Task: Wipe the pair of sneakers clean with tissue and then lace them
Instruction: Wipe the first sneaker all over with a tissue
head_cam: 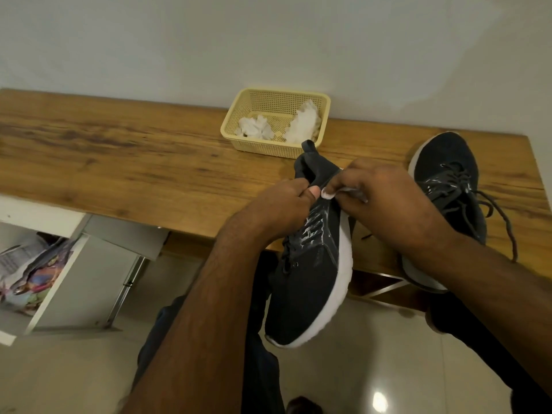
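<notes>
Wooden table [119, 162]; both hands rub crumpled tissue [328, 195] on knit sneaker [310, 282].

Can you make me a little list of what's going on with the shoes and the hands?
left hand: grips the held sneaker near its collar
right hand: pinches a tissue against the held sneaker
held sneaker: black, white sole, toe pointing toward the person, over the table edge
other sneaker: lies on the wooden table, laces loose
basket: yellow, by the wall, crumpled tissues inside
</notes>
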